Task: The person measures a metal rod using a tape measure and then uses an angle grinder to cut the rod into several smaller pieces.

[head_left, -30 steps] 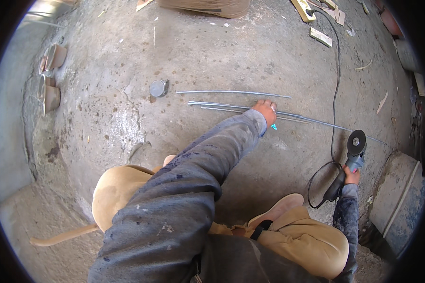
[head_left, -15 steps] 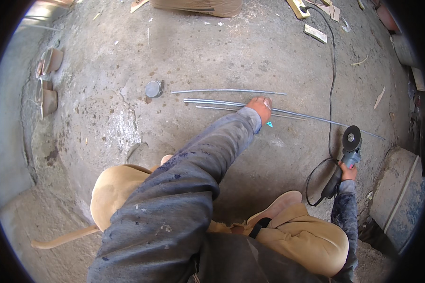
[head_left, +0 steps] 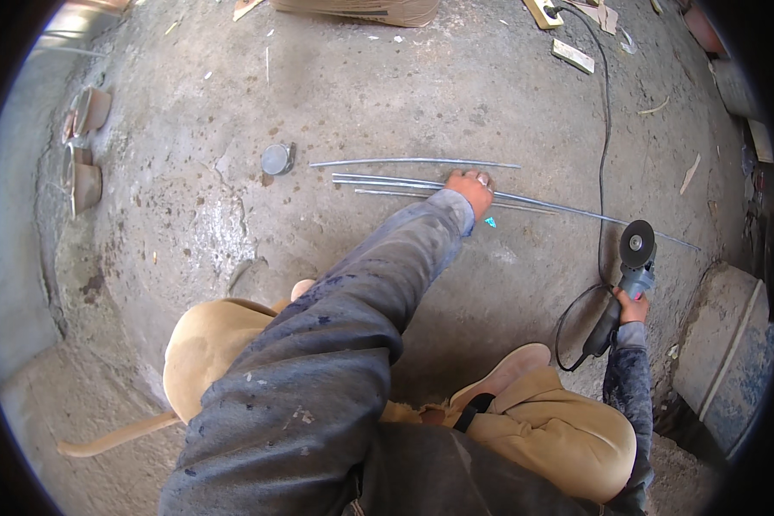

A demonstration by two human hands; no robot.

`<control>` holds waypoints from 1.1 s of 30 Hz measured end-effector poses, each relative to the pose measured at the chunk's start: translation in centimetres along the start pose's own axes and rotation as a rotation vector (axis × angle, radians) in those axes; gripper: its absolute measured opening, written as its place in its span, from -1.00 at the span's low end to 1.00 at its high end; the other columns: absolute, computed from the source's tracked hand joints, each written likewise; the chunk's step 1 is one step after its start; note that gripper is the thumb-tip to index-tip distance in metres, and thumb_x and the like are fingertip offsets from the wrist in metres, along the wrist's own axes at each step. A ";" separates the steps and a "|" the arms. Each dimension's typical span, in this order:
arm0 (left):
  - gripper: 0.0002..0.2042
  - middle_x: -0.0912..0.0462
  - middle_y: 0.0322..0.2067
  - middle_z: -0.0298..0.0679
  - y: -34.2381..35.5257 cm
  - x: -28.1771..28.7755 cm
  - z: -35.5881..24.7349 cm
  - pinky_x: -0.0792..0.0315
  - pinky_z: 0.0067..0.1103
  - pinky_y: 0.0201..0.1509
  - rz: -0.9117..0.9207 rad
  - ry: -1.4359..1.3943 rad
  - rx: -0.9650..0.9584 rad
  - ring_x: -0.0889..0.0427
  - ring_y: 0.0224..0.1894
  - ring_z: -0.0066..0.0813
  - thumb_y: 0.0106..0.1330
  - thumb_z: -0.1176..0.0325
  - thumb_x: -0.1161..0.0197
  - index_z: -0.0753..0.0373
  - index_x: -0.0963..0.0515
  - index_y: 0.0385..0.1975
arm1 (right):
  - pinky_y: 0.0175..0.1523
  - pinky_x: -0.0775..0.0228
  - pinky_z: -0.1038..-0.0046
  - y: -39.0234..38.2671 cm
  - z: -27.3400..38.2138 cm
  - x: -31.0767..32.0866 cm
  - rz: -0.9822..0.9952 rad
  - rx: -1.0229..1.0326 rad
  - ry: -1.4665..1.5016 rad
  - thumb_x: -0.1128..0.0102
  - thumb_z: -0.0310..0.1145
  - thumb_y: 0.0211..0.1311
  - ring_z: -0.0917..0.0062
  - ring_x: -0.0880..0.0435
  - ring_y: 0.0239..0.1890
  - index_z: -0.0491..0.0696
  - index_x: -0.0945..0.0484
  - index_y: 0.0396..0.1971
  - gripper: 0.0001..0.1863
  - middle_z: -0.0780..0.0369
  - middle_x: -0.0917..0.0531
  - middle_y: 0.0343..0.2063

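Note:
My left hand (head_left: 470, 191) reaches across to thin metal rods on the concrete floor, its fingers curled over the middle ones. One long rod (head_left: 568, 211) runs from under this hand out to the right, past the grinder's disc. A separate shorter rod (head_left: 414, 161) lies just beyond, and another rod (head_left: 525, 207) on the near side. What is pinched under the fingers is partly hidden. At the right, my right hand (head_left: 632, 307) is closed round an angle grinder (head_left: 637, 277) with its dark disc (head_left: 636, 243) facing up. I cannot tell whether the disc spins.
A small round grey object (head_left: 277, 159) sits left of the rods. The black power cord (head_left: 607, 129) runs from the grinder to a power strip (head_left: 543, 12). Clay-coloured pots (head_left: 84, 185) stand at the left wall. A dirty slab (head_left: 724, 344) lies right; a sack (head_left: 361, 9) lies far off.

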State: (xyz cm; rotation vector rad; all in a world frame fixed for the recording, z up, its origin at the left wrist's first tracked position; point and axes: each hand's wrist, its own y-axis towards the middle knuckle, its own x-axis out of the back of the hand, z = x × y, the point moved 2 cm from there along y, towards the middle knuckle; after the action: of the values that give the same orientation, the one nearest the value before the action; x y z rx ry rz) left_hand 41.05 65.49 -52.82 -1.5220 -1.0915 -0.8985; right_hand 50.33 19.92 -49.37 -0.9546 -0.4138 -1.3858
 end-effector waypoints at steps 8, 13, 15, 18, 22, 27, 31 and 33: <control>-0.73 -0.50 -0.10 -0.21 -1.2 0.3 2.3 -0.32 -0.31 0.03 -0.194 -0.032 0.054 -0.43 0.02 -0.29 0.23 0.28 0.02 0.19 -0.48 -0.13 | -0.24 -0.40 0.45 -0.9 1.8 -0.9 0.044 0.004 0.058 -0.43 -0.24 -0.28 0.49 -0.58 -0.41 -0.18 -0.50 -0.27 -0.49 0.20 -0.62 -0.41; -0.70 -0.50 -0.15 -0.13 -4.6 1.2 6.0 -0.33 -0.33 0.03 -0.185 -0.059 0.144 -0.45 -0.04 -0.21 0.18 0.23 -0.07 0.26 -0.47 -0.16 | -0.24 -0.39 0.47 -1.5 2.8 -1.2 0.036 -0.012 0.004 -0.40 -0.30 -0.25 0.51 -0.57 -0.41 -0.18 -0.50 -0.27 -0.54 0.20 -0.63 -0.40; -0.69 -0.49 -0.14 -0.10 -5.7 1.4 7.2 -0.33 -0.33 0.03 -0.172 -0.039 0.138 -0.45 -0.03 -0.20 0.18 0.23 -0.07 0.28 -0.46 -0.15 | -0.24 -0.39 0.47 -1.8 3.4 -1.3 0.042 -0.025 0.024 -0.39 -0.31 -0.24 0.51 -0.57 -0.41 -0.18 -0.51 -0.27 -0.54 0.21 -0.63 -0.40; -0.68 -0.48 -0.12 -0.09 -6.4 1.4 7.9 -0.33 -0.34 0.04 -0.161 -0.004 0.121 -0.44 -0.03 -0.18 0.17 0.24 -0.09 0.29 -0.46 -0.14 | -0.24 -0.38 0.48 -2.3 4.3 -1.6 0.083 -0.028 0.109 -0.40 -0.29 -0.26 0.52 -0.57 -0.41 -0.18 -0.51 -0.29 -0.54 0.22 -0.63 -0.41; -0.69 -0.48 -0.13 -0.10 -3.4 0.5 3.8 -0.32 -0.34 0.04 -0.303 -0.150 -0.016 -0.44 -0.03 -0.18 0.09 0.31 -0.12 0.28 -0.47 -0.16 | -0.25 -0.39 0.47 -3.0 5.5 -2.6 0.078 -0.055 0.055 -0.40 -0.29 -0.25 0.52 -0.57 -0.42 -0.17 -0.52 -0.30 -0.56 0.24 -0.62 -0.43; -0.69 -0.49 -0.11 -0.15 -0.3 -0.5 -2.5 -0.28 -0.30 0.08 -0.283 -0.336 0.165 -0.42 0.01 -0.22 0.07 0.37 -0.08 0.24 -0.48 -0.14 | -0.30 -0.38 0.49 -3.8 7.2 -5.0 0.207 -0.121 0.258 -0.38 -0.31 -0.21 0.55 -0.55 -0.45 -0.16 -0.51 -0.30 -0.58 0.25 -0.61 -0.45; -0.69 -0.48 -0.09 -0.17 -0.3 -0.2 -2.0 -0.23 -0.32 0.14 -0.269 -0.335 0.247 -0.39 0.05 -0.25 0.11 0.35 -0.08 0.22 -0.48 -0.12 | -0.30 -0.38 0.49 -3.9 7.8 -5.6 0.244 -0.110 0.292 -0.37 -0.33 -0.20 0.55 -0.54 -0.45 -0.16 -0.50 -0.30 -0.60 0.26 -0.60 -0.44; -0.69 -0.47 -0.07 -0.18 -0.3 0.0 -0.9 -0.21 -0.33 0.15 -0.192 -0.350 0.266 -0.37 0.07 -0.27 0.12 0.33 -0.09 0.22 -0.48 -0.11 | -0.29 -0.38 0.50 -3.8 7.9 -5.5 0.246 -0.100 0.271 -0.37 -0.33 -0.20 0.56 -0.53 -0.45 -0.16 -0.50 -0.30 -0.60 0.26 -0.59 -0.44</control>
State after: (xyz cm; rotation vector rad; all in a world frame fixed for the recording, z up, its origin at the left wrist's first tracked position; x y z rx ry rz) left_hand 40.72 64.66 -52.53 -1.3971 -1.5660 -0.5931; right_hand 47.92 29.82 -47.63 -0.8524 -0.0217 -1.2961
